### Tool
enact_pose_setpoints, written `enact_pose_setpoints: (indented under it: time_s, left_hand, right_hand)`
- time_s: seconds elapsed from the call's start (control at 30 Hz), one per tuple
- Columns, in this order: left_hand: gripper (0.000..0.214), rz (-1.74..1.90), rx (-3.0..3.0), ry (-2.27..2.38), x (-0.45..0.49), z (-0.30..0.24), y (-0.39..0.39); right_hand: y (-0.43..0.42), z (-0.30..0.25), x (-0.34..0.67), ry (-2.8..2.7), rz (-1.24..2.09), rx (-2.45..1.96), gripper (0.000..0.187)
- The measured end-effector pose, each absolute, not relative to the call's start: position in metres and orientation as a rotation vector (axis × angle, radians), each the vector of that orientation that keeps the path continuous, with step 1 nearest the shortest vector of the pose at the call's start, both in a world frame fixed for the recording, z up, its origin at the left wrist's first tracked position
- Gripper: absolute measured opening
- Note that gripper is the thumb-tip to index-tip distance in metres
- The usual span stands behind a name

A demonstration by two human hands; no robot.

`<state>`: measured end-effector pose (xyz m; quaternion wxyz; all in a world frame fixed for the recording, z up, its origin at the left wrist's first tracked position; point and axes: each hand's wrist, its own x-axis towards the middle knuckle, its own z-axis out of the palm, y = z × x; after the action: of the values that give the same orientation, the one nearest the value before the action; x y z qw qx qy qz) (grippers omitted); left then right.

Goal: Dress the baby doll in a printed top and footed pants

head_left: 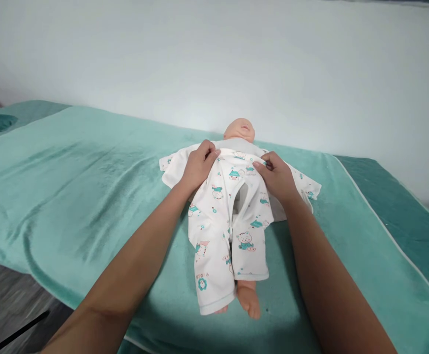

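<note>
A baby doll [239, 129] lies on its back, head toward the wall. White baby pants [214, 221] with teal animal prints cover its legs and reach up over its belly. My left hand [201, 164] pinches the waistband at its left end, and my right hand [275, 174] pinches the right end. Through the open crotch a grey patch shows. One bare foot [249, 299] sticks out of the right trouser leg; only a bit of the other shows below the left hem. Under the pants a matching white top [179, 164] spreads its sleeves to both sides.
The doll rests on a teal plush cover [89, 196] with folds on the left. A darker green surface [402, 206] shows beyond its right edge. Behind stands a white wall [199, 59]. A grey floor [8, 300] lies at lower left, with a thin black bar [18, 332].
</note>
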<state>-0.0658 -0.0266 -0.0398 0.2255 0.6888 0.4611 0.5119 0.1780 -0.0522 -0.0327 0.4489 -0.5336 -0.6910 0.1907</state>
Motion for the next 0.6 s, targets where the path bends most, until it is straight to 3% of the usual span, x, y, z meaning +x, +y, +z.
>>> enact_pose_setpoints:
  time_s: [0.27, 0.43, 0.6]
  left_hand:
    - [0.021, 1.368, 1.566, 1.341, -0.061, -0.056, 0.006]
    - [0.014, 1.4, 1.942, 1.279, -0.059, -0.051, 0.007]
    - [0.014, 1.236, 2.122, 1.163, -0.063, -0.041, 0.01]
  right_hand:
    - [-0.014, -0.03, 0.163, -1.657, 0.382, -1.419, 0.036]
    - [-0.003, -0.038, 0.169, -1.743, 0.278, -1.233, 0.041]
    - [0.0, -0.038, 0.173, -1.894, 0.426, -1.174, 0.045]
